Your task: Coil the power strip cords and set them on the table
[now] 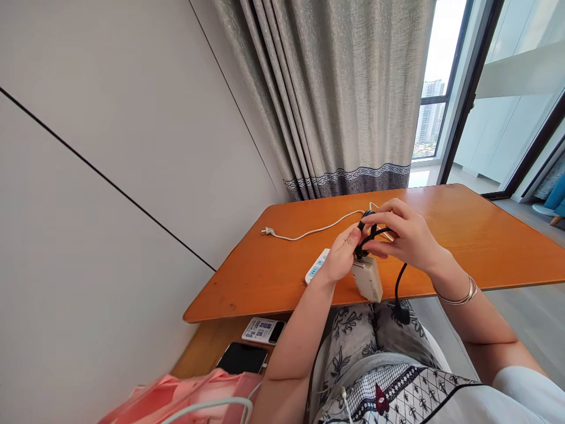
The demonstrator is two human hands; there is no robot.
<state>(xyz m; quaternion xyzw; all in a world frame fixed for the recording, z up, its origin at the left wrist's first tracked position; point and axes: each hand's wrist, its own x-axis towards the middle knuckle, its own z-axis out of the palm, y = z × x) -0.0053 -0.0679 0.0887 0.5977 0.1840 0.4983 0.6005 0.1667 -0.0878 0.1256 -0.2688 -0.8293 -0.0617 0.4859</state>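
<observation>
My left hand (341,254) is closed on a coiled black power cord (359,252) above the table's near edge. The fingers of my right hand (408,235) are bent around a loop of the same cord. Below the coil is a beige power strip (367,280), tilted, its top end close to my left hand. The cord's free end drops to a black plug (401,313) over my lap. Beside my left hand, a white power strip (316,266) with light blue sockets lies partly hidden. Its white cord (304,237) runs across the table to a white plug (267,231).
The orange-brown wooden table (247,277) stands against a pale wall. On a lower surface at left lie a black phone (242,358), a white printed box-like item (260,330) and a pink bag (185,397). A grey curtain (353,88) hangs behind.
</observation>
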